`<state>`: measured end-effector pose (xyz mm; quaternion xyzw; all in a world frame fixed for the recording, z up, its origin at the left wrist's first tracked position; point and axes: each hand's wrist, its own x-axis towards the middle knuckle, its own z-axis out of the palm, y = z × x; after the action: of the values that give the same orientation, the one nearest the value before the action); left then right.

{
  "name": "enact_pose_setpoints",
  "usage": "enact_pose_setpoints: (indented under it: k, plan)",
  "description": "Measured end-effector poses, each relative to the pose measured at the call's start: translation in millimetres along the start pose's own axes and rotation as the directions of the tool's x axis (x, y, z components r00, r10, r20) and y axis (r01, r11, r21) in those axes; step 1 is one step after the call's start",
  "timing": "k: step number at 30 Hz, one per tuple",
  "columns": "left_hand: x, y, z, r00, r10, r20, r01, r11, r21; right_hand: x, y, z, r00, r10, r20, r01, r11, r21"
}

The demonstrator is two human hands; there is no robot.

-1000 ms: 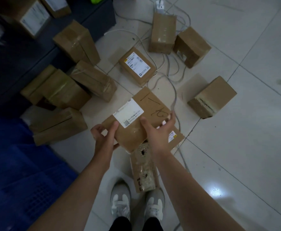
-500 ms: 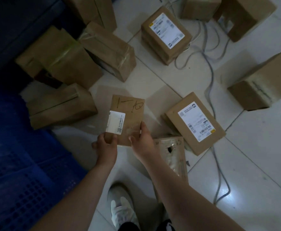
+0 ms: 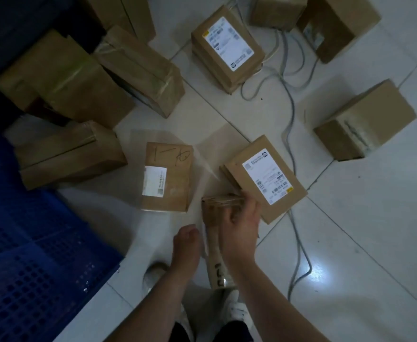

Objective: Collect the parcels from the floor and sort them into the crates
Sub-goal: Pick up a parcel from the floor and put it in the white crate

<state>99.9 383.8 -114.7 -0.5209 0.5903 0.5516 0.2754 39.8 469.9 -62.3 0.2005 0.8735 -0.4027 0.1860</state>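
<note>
A brown parcel with handwriting and a white label (image 3: 167, 178) lies flat on the floor tiles, with no hand on it. My right hand (image 3: 239, 225) is shut on the top end of a long, tape-wrapped flat parcel (image 3: 217, 267) that lies just in front of my feet. My left hand (image 3: 186, 241) hovers beside that parcel's left edge, fingers curled, holding nothing. A flat labelled parcel (image 3: 264, 178) lies right of my right hand. The blue crate (image 3: 29, 267) fills the lower left.
Several more brown parcels lie around: a stack at the left (image 3: 71, 154), taped ones behind it (image 3: 138, 70), a labelled one at the top (image 3: 227, 45), a cube at the right (image 3: 363, 119). Grey cables (image 3: 291, 99) snake across the tiles. My shoes (image 3: 234, 307) are at the bottom.
Both hands set the handwritten parcel down on the floor and let go. My right hand moved right onto the tape-wrapped parcel; my left hand drew back.
</note>
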Motion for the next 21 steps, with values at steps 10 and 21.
enact_pose_setpoints:
  k: [10,21]
  plan:
    - [-28.8,16.4,33.2,0.981,0.178,0.083,-0.170,0.981,-0.098,-0.6,50.2,-19.9,0.957,0.257,0.134,-0.261,0.965,0.015]
    - [-72.2,98.2,-2.1,0.940,0.341,0.029,-0.334,0.895,0.294,10.8,-23.6,-92.5,0.987,0.046,0.154,-0.079,0.974,0.212]
